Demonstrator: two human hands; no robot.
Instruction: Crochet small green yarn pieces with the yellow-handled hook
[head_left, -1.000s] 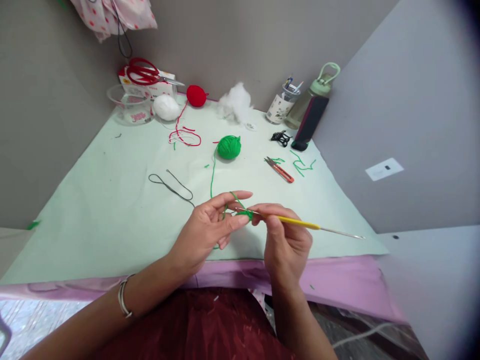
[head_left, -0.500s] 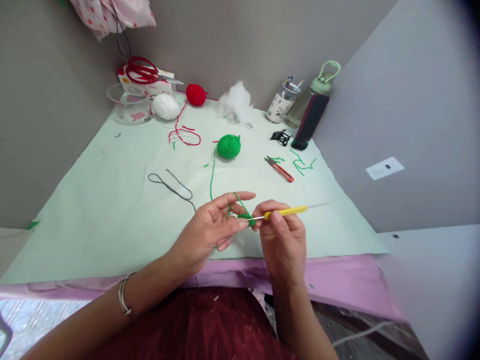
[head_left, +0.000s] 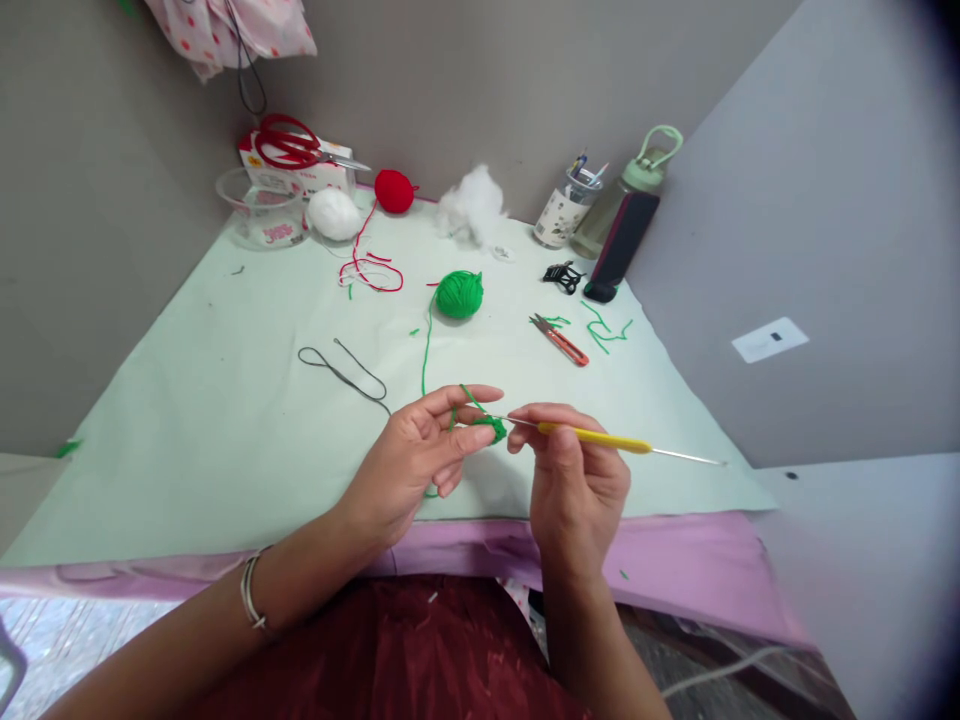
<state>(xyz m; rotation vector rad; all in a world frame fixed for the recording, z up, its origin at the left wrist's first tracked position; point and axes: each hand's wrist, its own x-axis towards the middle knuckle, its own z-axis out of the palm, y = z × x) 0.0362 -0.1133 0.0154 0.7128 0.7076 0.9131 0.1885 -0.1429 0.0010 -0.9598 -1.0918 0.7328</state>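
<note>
My left hand [head_left: 420, 455] pinches a small green crochet piece [head_left: 491, 428] between thumb and fingers, with green yarn looped over the raised index finger. That strand runs up the table to a green yarn ball [head_left: 459, 294]. My right hand [head_left: 574, 470] grips a yellow-handled crochet hook [head_left: 600, 438]; its tip is in the green piece and its metal tail points right. Both hands hover over the table's near edge.
On the pale green table cover [head_left: 210, 420]: a black cord loop [head_left: 341, 370], orange thread snips [head_left: 559, 340], green yarn scraps [head_left: 607, 330], red yarn ball [head_left: 394, 190], white ball [head_left: 334, 214], stuffing [head_left: 471, 208], red scissors [head_left: 289, 145] on a box, plastic bowl [head_left: 259, 208], pen cup [head_left: 559, 212], bottle [head_left: 622, 190]. Grey walls enclose three sides.
The hook swung: half a second ago its tail pointed up-right with the handle near the piece; now it lies lower and stretches right again. My left hand barely moved.
</note>
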